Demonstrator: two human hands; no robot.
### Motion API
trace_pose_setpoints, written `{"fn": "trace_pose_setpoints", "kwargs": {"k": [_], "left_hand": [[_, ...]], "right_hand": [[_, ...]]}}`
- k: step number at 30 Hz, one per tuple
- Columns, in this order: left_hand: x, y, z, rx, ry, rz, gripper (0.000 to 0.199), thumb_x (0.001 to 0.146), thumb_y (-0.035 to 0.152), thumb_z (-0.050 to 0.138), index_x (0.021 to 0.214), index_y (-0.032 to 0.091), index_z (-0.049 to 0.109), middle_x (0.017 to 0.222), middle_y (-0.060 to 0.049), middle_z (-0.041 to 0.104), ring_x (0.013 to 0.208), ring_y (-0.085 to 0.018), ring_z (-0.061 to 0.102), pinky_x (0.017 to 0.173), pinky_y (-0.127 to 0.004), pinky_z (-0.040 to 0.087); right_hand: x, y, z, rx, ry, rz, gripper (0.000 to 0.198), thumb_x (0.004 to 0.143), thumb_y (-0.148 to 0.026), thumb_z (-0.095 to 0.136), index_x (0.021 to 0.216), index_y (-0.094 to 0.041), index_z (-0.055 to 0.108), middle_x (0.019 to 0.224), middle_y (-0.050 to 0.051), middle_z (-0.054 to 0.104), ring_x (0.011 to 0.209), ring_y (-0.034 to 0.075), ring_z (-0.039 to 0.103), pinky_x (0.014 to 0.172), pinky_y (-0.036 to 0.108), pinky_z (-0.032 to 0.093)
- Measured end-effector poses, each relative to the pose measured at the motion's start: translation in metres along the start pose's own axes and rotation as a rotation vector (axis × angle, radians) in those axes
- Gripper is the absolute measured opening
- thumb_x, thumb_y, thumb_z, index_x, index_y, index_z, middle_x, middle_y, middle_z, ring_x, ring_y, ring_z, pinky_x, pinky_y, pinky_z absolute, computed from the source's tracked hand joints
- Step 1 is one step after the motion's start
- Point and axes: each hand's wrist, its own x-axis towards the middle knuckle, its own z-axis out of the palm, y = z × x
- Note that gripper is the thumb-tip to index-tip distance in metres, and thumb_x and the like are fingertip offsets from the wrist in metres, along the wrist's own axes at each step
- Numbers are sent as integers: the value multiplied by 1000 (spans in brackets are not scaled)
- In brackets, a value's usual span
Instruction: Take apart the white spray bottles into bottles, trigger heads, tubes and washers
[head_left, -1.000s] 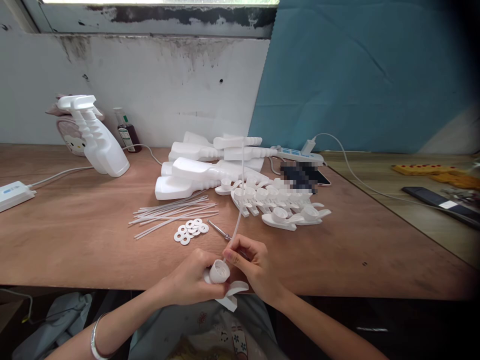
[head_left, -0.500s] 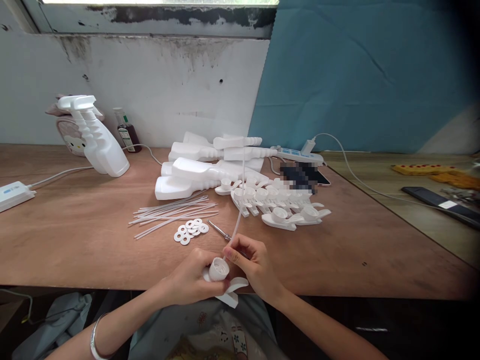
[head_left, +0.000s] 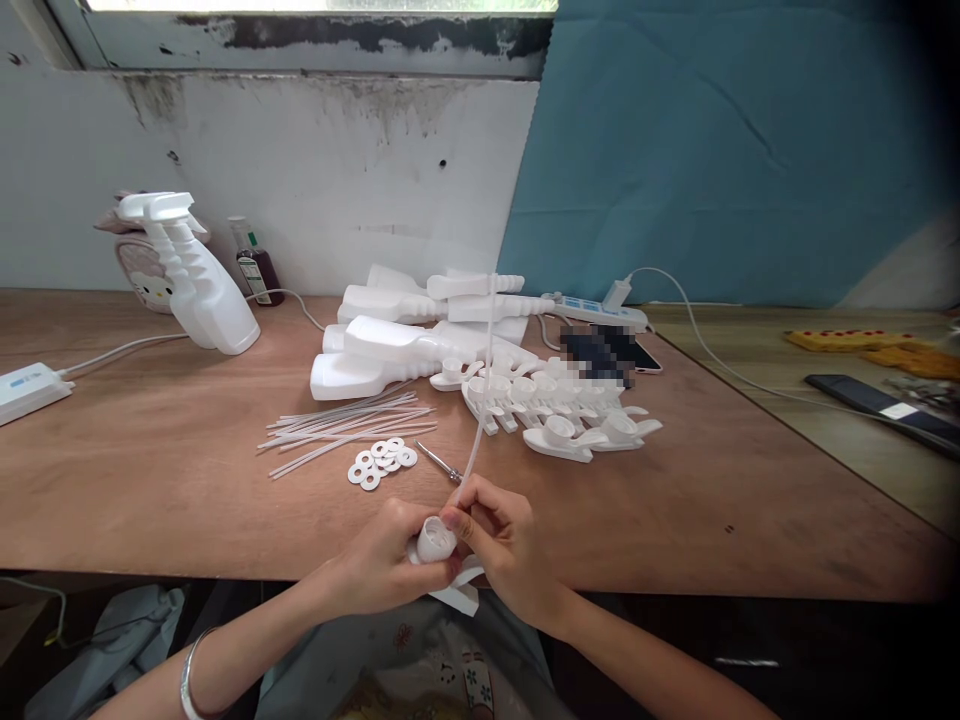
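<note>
At the table's front edge, my left hand (head_left: 401, 560) is closed round a white trigger spray head (head_left: 436, 540), its round collar facing up. My right hand (head_left: 499, 535) pinches a thin white plastic tube (head_left: 486, 400) near its lower end, right beside the collar. The tube rises in a slight curve. Whether its tip is inside the collar is hidden by the fingers. Just beyond the hands lie a screwdriver (head_left: 442, 464), several white ring washers (head_left: 382, 462) and a loose bunch of more tubes (head_left: 337, 425). Further right, several spray heads (head_left: 540, 395) lie in rows.
White bottles (head_left: 382, 345) lie piled at the back middle. Two upright spray bottles (head_left: 202, 280) stand at the left, near a dark sauce bottle (head_left: 256, 265). A power strip (head_left: 600, 312) and a phone (head_left: 637, 350) lie at the back right; another power strip (head_left: 30, 390) is far left.
My right hand has moved slightly down and left, bringing the tube's lower end closer to the collar. My left hand still holds the spray head in nearly the same place.
</note>
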Motion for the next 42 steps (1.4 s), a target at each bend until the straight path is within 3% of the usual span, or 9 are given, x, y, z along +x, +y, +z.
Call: {"fn": "trace_pose_setpoints", "kwargs": {"k": [15,25,28,31,33,35,39,42], "left_hand": [[1,6,-2,16,-37,38,5,74,13,50,68,12,50,63,3,44,58,-6,36,50,-17,28],[2,2,-4,-47,-18,10,9,75,18,52,68,11,52,62,3,42,56,-7,33,49,-18,26],[1,3,-9,-128,125,9,15,75,26,58,74,12,54,67,1,47,61,-9,40,55,-19,32],[1,8,-21,-247,405,-5,23,74,35,61,86,16,54,79,-1,53,71,-12,47,63,-20,37],[2,14,-26,-332,549,-1,25,76,40,58,89,19,52,78,1,52,70,-11,47,62,-19,37],[5,21,-25,-391,594,9,28,79,46,54,90,20,51,75,2,50,67,-9,45,61,-18,36],[15,33,-10,-358,428,-25,36,79,53,49,90,19,51,76,0,53,69,-12,47,63,-22,40],[20,38,-13,-173,243,32,41,81,55,41,99,19,51,90,-4,56,80,-17,50,71,-28,42]], "right_hand": [[-4,5,6,-48,-8,-43,25,82,-33,53,63,-17,46,59,-2,46,53,9,39,49,22,32],[0,-3,3,-27,-50,8,25,80,-34,56,63,-16,49,59,-3,44,54,8,38,50,22,32],[1,-5,-2,103,-53,-40,19,79,-37,57,83,-18,56,77,1,52,67,12,47,62,23,39],[0,-3,-3,295,-25,-54,42,77,-39,60,113,-23,46,98,5,54,87,16,51,78,29,42],[0,0,1,361,-6,-35,52,70,-36,68,115,-24,44,104,5,54,90,17,51,83,32,42],[-1,2,8,429,-9,-26,53,63,-32,75,108,-24,49,103,5,55,87,16,53,81,32,43],[-1,1,16,616,30,3,38,71,-36,68,103,-23,54,96,5,61,85,18,56,75,32,48],[2,-1,11,682,178,73,26,78,-34,61,101,-21,58,99,5,63,85,17,58,75,33,49]]}}
